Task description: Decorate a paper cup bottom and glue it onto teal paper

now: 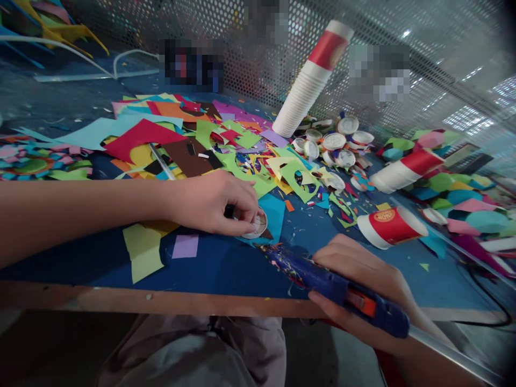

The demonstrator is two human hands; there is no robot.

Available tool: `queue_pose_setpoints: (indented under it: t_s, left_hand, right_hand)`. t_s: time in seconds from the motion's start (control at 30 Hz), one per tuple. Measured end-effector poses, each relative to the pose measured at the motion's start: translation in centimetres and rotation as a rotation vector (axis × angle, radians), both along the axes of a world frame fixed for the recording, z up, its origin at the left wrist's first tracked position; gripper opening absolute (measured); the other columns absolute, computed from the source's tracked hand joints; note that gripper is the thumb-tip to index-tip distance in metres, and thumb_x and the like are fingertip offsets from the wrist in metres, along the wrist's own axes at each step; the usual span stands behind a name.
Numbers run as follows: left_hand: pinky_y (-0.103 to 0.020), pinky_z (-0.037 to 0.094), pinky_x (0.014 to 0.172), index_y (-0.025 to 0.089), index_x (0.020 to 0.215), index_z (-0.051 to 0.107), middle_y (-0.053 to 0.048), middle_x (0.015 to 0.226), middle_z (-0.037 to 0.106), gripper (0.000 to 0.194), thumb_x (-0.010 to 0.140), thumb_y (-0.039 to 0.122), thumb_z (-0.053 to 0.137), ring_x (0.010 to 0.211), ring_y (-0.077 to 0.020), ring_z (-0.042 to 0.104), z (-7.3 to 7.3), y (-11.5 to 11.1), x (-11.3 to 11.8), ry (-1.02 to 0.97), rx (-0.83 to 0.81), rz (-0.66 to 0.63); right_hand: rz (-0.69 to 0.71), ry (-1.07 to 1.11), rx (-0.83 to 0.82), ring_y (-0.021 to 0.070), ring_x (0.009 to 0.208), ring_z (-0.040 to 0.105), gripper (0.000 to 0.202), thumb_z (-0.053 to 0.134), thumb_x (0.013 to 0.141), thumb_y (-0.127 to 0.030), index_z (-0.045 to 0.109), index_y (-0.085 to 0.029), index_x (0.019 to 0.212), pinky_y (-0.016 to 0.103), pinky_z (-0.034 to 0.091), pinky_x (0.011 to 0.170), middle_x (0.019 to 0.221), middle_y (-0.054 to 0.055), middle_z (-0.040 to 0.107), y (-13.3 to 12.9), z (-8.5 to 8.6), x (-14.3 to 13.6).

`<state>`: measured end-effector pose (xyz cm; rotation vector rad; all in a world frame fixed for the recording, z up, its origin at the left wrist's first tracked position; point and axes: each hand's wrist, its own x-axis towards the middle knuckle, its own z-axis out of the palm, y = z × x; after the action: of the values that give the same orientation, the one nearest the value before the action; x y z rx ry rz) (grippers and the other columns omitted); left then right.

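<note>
My right hand (365,269) is wrapped round a blue hot glue gun (310,277) with an orange switch, and a glue stick comes out of its back end. Bits of scrap cling to the gun's front, and its nozzle sits close to a small round white disc (260,226), which looks like a cut-off cup base. My left hand (217,204) grips this disc with bent fingers and holds it down on a piece of light-blue paper (276,212). The fingers hide part of the disc. Something small and black shows under my left palm.
Coloured paper offcuts (141,134) lie heaped beyond my left hand. A tall stack of paper cups (308,78) leans near the perforated screen, with several cup bases (334,141) beside it. To the right lie a single red-and-white cup (393,226), a shorter cup stack (407,169) and a black cable (484,290).
</note>
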<state>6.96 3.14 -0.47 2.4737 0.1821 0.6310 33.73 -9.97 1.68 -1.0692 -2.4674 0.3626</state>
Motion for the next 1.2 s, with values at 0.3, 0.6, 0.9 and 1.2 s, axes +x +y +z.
queue_pose_setpoints:
  t_s: [0.3,0.6,0.9,1.2]
  left_hand:
    - [-0.029,0.046,0.103,0.021,0.087,0.074,-0.003,0.092,0.078,0.009,0.088,0.020,0.066,0.100,-0.0159,0.072,-0.2,0.3,0.0,0.012,-0.033,-0.038]
    - [-0.036,0.031,0.119,0.023,0.083,0.074,0.000,0.091,0.078,0.009,0.087,0.021,0.066,0.096,-0.0144,0.072,-0.4,0.5,-0.1,0.040,-0.055,-0.027]
    - [-0.041,0.024,0.122,0.023,0.084,0.074,0.001,0.093,0.078,0.008,0.087,0.021,0.067,0.096,-0.0146,0.071,-0.4,0.5,-0.2,0.063,-0.071,-0.023]
    - [-0.045,0.020,0.122,0.023,0.087,0.072,0.001,0.097,0.077,0.006,0.087,0.021,0.067,0.100,-0.0164,0.070,-0.2,0.5,-0.1,0.105,-0.110,0.006]
  right_hand:
    - [-0.033,-0.056,0.016,0.0160,0.069,0.052,0.009,0.064,0.083,-0.017,0.057,-0.022,0.088,0.032,0.041,0.065,0.076,0.000,0.061,0.7,-0.1,-0.5]
    - [0.022,-0.039,0.081,0.0169,0.068,0.049,0.014,0.061,0.083,-0.016,0.054,-0.022,0.095,0.032,0.040,0.064,0.075,0.001,0.058,0.5,-0.6,0.0]
    - [0.025,-0.135,0.010,0.0186,0.071,0.045,0.013,0.063,0.082,-0.014,0.054,-0.022,0.089,0.034,0.034,0.061,0.075,0.002,0.054,0.5,-0.1,0.6]
    - [0.054,-0.225,0.052,0.0186,0.068,0.044,0.016,0.058,0.085,-0.009,0.049,-0.022,0.083,0.034,0.033,0.060,0.072,0.001,0.050,0.7,-0.2,0.7]
